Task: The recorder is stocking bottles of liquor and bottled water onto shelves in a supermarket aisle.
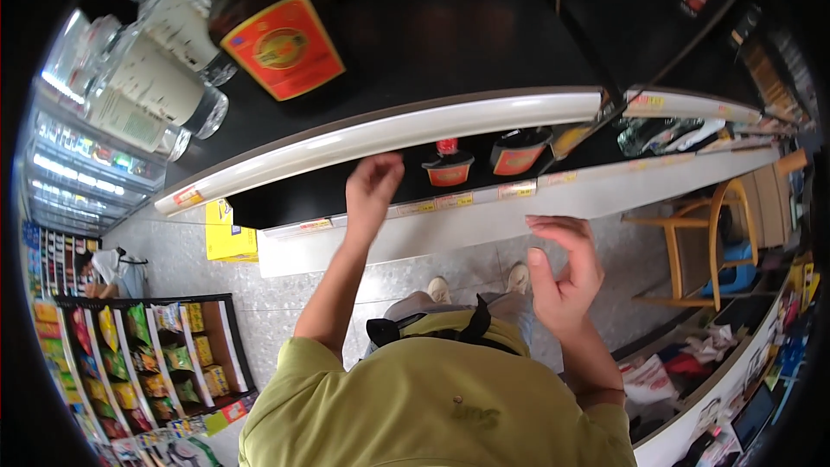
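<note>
My left hand [373,195] is raised at the front of a dark lower shelf [303,205], its fingers curled in toward the thumb; whether anything small is between them is hidden. Two dark bottles with orange-red labels stand on that shelf to its right: a red-capped bottle [449,169] and a second bottle [520,154]. My right hand [566,277] hovers apart from the shelf edge, empty, thumb and fingers spread in a curve.
Above, a black upper shelf [432,47] with a white front rail [389,125] holds a large dark bottle [281,47] and clear bottles [156,78]. Snack racks [156,363] stand lower left, a yellow box [229,232] below the shelf, a wooden chair [718,233] at right. Another person [117,272] is far left.
</note>
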The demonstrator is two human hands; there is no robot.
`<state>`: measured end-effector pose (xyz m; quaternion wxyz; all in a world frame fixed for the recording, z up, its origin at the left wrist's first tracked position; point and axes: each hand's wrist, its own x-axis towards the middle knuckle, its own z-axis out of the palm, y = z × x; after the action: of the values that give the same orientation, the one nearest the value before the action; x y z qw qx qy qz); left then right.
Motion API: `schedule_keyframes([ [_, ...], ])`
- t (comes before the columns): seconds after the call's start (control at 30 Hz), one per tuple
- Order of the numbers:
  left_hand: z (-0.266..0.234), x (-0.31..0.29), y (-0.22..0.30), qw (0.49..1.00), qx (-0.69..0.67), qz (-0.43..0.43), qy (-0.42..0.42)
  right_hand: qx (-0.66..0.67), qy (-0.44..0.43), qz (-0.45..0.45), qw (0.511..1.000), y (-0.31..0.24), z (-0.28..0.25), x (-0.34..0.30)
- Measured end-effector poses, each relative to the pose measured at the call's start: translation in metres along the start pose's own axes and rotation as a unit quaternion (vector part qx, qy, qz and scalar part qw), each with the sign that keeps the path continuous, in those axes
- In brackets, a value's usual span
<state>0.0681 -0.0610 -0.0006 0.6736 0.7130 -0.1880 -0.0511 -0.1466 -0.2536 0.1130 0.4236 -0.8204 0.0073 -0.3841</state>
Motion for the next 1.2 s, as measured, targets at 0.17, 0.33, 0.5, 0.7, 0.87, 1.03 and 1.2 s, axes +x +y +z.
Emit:
schedule_keyframes([
  [0.17, -0.007, -0.056, 0.061, 0.966, 0.121, 0.228, 0.034, 0.055, 0.020, -0.128, 0.990, -0.035, 0.020, 0.074],
  [0.33, -0.021, -0.048, 0.115, 0.909, 0.155, 0.368, 0.118, 0.131, 0.047, -0.151, 0.979, -0.055, 0.077, 0.152],
  [0.5, -0.035, -0.013, 0.155, 0.847, 0.244, 0.412, 0.229, 0.234, 0.033, -0.095, 0.967, -0.075, 0.114, 0.214],
  [0.7, -0.043, 0.010, 0.174, 0.844, 0.284, 0.377, 0.257, 0.260, -0.016, -0.117, 0.958, -0.092, 0.142, 0.253],
  [0.87, -0.041, 0.016, 0.174, 0.859, 0.273, 0.347, 0.258, 0.188, -0.045, -0.113, 0.975, -0.097, 0.156, 0.263],
  [1.03, -0.039, 0.020, 0.172, 0.844, 0.278, 0.366, 0.276, 0.170, 0.014, -0.179, 0.969, -0.102, 0.157, 0.249],
  [1.2, -0.039, 0.021, 0.174, 0.843, 0.277, 0.375, 0.268, 0.276, 0.051, -0.194, 0.940, -0.100, 0.139, 0.204],
])
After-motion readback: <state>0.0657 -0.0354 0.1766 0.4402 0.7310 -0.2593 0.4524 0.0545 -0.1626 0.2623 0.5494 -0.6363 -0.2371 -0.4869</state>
